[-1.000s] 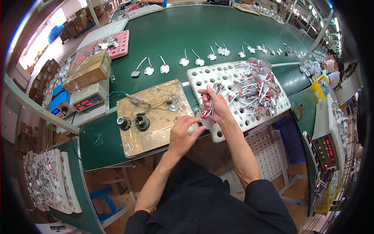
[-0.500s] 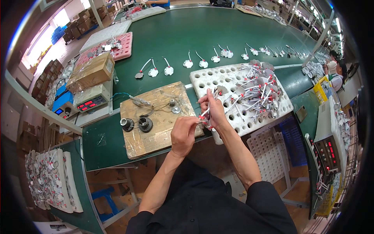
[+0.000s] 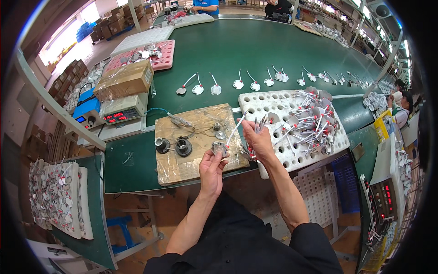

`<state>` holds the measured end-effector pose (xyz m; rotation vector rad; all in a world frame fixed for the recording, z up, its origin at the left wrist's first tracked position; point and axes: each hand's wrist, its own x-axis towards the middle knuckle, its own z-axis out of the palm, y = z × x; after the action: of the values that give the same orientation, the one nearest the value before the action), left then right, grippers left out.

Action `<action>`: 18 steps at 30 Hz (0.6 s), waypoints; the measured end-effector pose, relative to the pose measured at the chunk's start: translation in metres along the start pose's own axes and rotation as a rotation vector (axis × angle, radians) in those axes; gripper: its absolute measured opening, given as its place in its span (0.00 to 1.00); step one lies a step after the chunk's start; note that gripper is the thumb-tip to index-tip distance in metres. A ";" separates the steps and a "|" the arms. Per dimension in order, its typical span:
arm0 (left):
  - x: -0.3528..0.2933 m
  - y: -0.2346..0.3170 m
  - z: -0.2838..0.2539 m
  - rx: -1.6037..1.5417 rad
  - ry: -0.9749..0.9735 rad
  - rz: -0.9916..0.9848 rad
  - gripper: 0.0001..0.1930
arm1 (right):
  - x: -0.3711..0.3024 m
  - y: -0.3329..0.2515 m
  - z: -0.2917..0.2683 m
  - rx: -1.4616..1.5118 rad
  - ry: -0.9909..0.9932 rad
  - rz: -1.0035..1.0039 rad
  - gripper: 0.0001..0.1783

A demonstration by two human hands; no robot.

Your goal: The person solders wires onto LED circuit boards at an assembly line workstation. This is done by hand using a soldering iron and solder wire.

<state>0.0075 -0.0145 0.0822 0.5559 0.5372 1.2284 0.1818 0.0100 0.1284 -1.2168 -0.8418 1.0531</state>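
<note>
Between the thumb and fingers of my left hand (image 3: 211,176) is a small grey disc-shaped part (image 3: 220,147); a white wire lead rises from it toward the right. My right hand (image 3: 260,142) is closed around several similar wired parts (image 3: 247,152), whose lower ends poke out below its fingers. Both hands are above the right edge of a tape-covered board (image 3: 171,177). A black round socket (image 3: 184,148) and a smaller black fixture (image 3: 162,145) are fixed on it, along with a silver knob-like piece (image 3: 220,131). My right hand is beside a white perforated foam tray (image 3: 267,99) heaped with wired discs (image 3: 310,121).
A row of white wired discs (image 3: 216,89) crosses the green table (image 3: 237,45). Left are a meter with red digits (image 3: 122,116), a cardboard box (image 3: 125,80) and a pink foam tray (image 3: 167,55). A co-worker in blue (image 3: 205,6) is at the far edge.
My hands have moved apart. The left now holds one disc upright, its white lead showing, while the right keeps the bunch. The whole view has shifted slightly.
</note>
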 end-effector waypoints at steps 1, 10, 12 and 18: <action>-0.003 -0.001 -0.001 -0.002 0.003 0.001 0.08 | -0.001 -0.003 0.005 -0.002 -0.003 0.002 0.18; -0.005 -0.004 -0.022 0.356 -0.065 -0.005 0.11 | -0.008 -0.009 0.011 -0.134 -0.047 -0.046 0.13; -0.004 -0.002 -0.025 0.278 -0.123 -0.066 0.12 | -0.007 -0.011 0.014 -0.098 -0.072 0.020 0.13; -0.015 0.006 -0.019 -0.105 -0.180 -0.301 0.12 | -0.014 -0.007 0.013 0.170 -0.254 0.044 0.16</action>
<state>-0.0129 -0.0252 0.0727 0.4724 0.3851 0.9051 0.1667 0.0010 0.1383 -0.9749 -0.9025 1.3068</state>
